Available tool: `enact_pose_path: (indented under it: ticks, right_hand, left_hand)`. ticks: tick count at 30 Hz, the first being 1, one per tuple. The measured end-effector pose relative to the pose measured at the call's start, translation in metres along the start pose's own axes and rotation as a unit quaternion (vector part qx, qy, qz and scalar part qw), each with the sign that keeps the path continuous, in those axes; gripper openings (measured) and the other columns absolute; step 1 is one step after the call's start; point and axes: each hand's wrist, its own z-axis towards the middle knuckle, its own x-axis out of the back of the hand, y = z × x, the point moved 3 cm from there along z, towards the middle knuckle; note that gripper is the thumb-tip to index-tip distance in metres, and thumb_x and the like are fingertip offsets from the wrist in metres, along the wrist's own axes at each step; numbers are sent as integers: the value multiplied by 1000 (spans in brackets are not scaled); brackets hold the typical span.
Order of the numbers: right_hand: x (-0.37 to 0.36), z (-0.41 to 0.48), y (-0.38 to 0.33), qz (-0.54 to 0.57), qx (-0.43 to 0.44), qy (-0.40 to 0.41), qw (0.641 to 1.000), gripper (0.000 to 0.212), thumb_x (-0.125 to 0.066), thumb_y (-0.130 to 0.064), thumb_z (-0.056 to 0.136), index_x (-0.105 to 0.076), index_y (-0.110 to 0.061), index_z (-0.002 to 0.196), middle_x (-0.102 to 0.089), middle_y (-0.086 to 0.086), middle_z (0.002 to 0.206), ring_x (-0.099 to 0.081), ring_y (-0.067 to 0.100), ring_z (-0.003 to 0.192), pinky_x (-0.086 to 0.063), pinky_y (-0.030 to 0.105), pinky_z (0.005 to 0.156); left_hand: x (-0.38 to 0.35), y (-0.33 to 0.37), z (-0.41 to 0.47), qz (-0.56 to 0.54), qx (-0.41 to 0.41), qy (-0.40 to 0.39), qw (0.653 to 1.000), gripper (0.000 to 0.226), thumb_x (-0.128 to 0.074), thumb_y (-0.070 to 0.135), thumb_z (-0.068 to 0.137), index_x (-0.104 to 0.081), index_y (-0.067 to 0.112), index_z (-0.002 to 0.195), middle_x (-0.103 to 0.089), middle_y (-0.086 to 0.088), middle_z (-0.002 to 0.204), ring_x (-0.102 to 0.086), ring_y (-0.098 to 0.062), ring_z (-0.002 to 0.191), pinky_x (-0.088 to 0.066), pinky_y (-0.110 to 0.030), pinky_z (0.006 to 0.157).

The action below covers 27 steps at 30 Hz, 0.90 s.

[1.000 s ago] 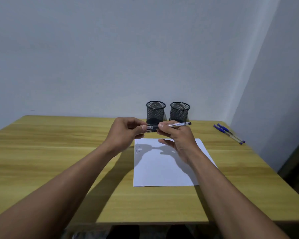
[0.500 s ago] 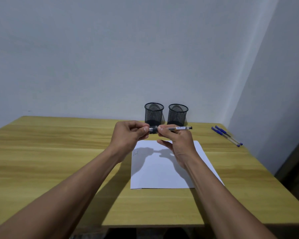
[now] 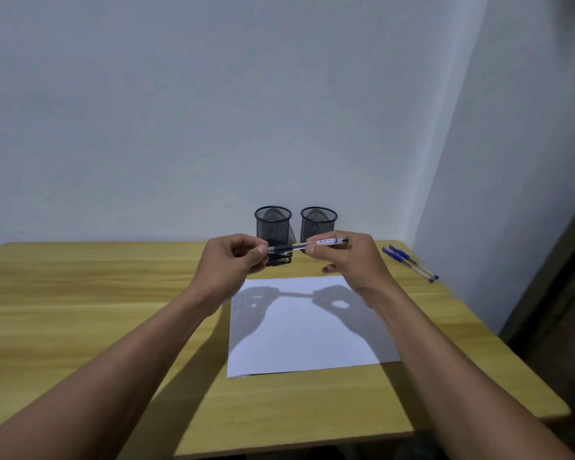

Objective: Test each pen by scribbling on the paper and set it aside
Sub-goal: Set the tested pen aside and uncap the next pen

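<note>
You held a pen (image 3: 296, 247) level above the far edge of the paper (image 3: 306, 330), both hands raised over the desk (image 3: 80, 310). Your left hand (image 3: 228, 263) pinched its dark end between thumb and fingertips. Your right hand (image 3: 352, 260) pinched the clear barrel, its other fingers loosely curled. Whether the cap was coming off or going back on could not be told. One small scribble (image 3: 238, 306) sat in the paper's far left corner, and the rest of the sheet was blank but for shadows. Two blue pens (image 3: 409, 262) lay side by side near the desk's right edge, well apart from the paper, apparently tested and set aside. No pens showed above the rims of the two mesh cups (image 3: 273, 224) behind. By that reckoning this pen looked to be the last, with its scribble or its setting aside left to do
</note>
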Motion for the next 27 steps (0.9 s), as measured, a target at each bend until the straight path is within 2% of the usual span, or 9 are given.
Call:
enact_pose_path:
  ticks: [4,7,10,12,15,18,21,23,27]
  right_hand:
    - [25,5,-13,-70,46,27,996,10,-86,-8,77,-80,-12,84,-68,-1,66,-57,2,58,-44,14,57]
    - [44,6,-14,-162,71,24,984,11,-86,-15,76,-80,-19,83,-74,2,76,-61,7,68,-46,21,66]
    - [62,8,-10,-254,66,18,965,7,-82,-21,80,-80,-24,86,-71,-12,76,-61,1,73,-45,15,67]
    - [75,10,-8,-299,71,30,951,5,-79,-23,82,-80,-25,87,-70,-14,77,-62,2,78,-46,18,70]
    - [97,14,1,-356,81,48,930,4,-75,-25,84,-77,-28,85,-71,-14,85,-61,12,90,-48,30,77]
    - [123,15,15,-375,57,78,922,5,-74,-25,84,-78,-25,87,-70,-13,82,-58,10,80,-48,30,72]
    - [148,17,34,-370,21,116,922,6,-72,-23,84,-78,-26,85,-72,-11,83,-59,10,73,-47,27,65]
    - [161,19,46,-380,-5,133,915,8,-70,-22,86,-77,-26,86,-71,-11,82,-61,11,75,-45,26,64]
    - [178,28,77,-416,-54,158,894,12,-66,-25,91,-78,-24,90,-72,-5,91,-65,16,86,-48,29,70]
  left_hand:
    - [-19,3,8,16,-16,-16,1000,7,-67,4,91,-72,5,87,-71,-14,81,-67,-15,73,-59,-28,80]
    - [-37,7,16,27,-29,-31,999,8,-66,4,91,-72,6,87,-70,-9,76,-66,-13,69,-59,-27,77]
    - [-59,8,25,33,-36,-48,998,9,-66,4,91,-72,8,86,-69,-9,75,-66,-17,70,-59,-28,74]
    - [-77,7,32,39,-38,-63,997,9,-66,5,91,-72,10,86,-71,-10,78,-67,-17,73,-57,-25,72]
    - [-110,2,44,40,-46,-81,995,8,-68,7,90,-73,12,87,-73,-14,85,-68,-16,78,-60,-35,83]
    - [-143,-8,61,66,-42,-92,993,7,-71,18,88,-74,14,93,-75,-7,87,-69,-17,79,-59,-41,87]
    - [-172,-22,79,167,-57,-94,980,19,-72,31,86,-75,18,100,-76,3,93,-70,-13,92,-54,-32,90]
    - [-189,-31,86,255,-65,-117,958,28,-71,33,87,-73,15,109,-74,1,102,-68,-13,98,-47,-23,85]
    - [-221,-54,104,386,-59,-176,903,48,-71,43,85,-66,16,124,-68,-5,123,-64,-21,112,-48,-30,96]
